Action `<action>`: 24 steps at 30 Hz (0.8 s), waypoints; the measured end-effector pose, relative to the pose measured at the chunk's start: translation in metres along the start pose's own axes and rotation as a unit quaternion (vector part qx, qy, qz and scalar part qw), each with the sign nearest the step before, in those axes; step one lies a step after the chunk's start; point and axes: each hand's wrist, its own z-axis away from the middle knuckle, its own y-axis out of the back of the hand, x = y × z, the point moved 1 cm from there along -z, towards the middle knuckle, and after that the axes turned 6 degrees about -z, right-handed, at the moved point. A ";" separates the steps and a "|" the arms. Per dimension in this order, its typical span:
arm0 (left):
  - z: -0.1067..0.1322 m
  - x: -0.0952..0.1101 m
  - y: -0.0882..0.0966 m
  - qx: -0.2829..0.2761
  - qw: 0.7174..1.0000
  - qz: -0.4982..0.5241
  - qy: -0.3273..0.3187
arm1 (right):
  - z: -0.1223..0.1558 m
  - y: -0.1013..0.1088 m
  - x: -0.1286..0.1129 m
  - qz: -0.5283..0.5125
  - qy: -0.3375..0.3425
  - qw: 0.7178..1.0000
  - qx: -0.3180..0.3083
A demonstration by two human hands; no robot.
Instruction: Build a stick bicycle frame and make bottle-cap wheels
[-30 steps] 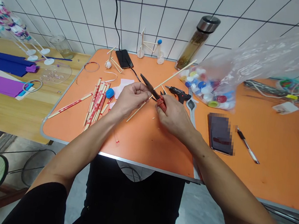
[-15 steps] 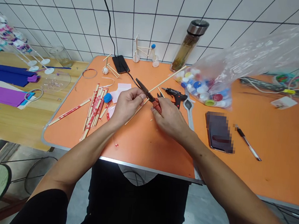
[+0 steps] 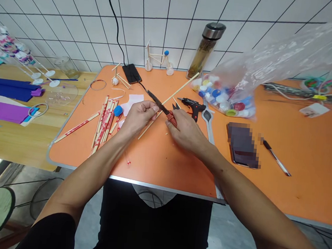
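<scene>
My right hand (image 3: 184, 129) is closed around the red handles of a pair of scissors (image 3: 156, 100), whose dark blades point up and left. A long pale wooden chopstick (image 3: 181, 88) runs diagonally across the blades, from near the bottle down toward the table's front. My left hand (image 3: 140, 116) pinches the chopstick just below the place where it meets the blades. To the left of that hand lie a blue bottle cap (image 3: 118, 111) and a pile of chopsticks in red-printed wrappers (image 3: 105, 124). Behind my right hand is a black glue gun (image 3: 193, 107).
A clear bag of coloured bottle caps (image 3: 224, 100) stands right of a tea bottle (image 3: 202, 51). A small stick-and-cap model (image 3: 159, 59) is against the wall. A phone (image 3: 242, 145) and a pen (image 3: 276, 156) lie at the right on the orange table (image 3: 164, 171).
The view has shifted slightly. My hands, the scissors and the chopstick keep nearly the same position relative to each other.
</scene>
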 end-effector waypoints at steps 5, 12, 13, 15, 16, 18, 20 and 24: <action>0.000 0.000 -0.001 -0.006 1.000 -0.019 -0.012 | 0.002 0.002 0.001 0.009 -0.008 1.000 0.007; 0.001 0.000 0.001 0.013 0.998 -0.054 -0.041 | 0.004 0.004 -0.003 0.034 -0.010 0.999 0.005; 0.001 0.000 0.001 0.012 0.997 -0.056 -0.043 | 0.004 0.004 -0.004 0.032 -0.008 0.999 0.003; 0.001 0.000 0.003 0.011 0.997 -0.061 -0.040 | 0.004 0.004 -0.005 0.023 -0.006 1.000 -0.005; 0.001 0.000 0.003 0.009 0.997 -0.065 -0.035 | 0.004 0.004 -0.005 0.019 -0.007 1.000 -0.010; 0.001 0.000 0.004 0.004 0.997 -0.072 -0.028 | 0.004 0.005 -0.005 0.015 -0.013 1.000 -0.016; 0.001 0.001 0.003 0.001 0.997 -0.078 -0.024 | 0.004 0.005 -0.004 0.015 -0.019 1.000 -0.019; 0.001 0.000 0.001 -0.003 0.997 -0.074 -0.025 | 0.004 0.005 -0.002 0.013 -0.022 1.000 -0.013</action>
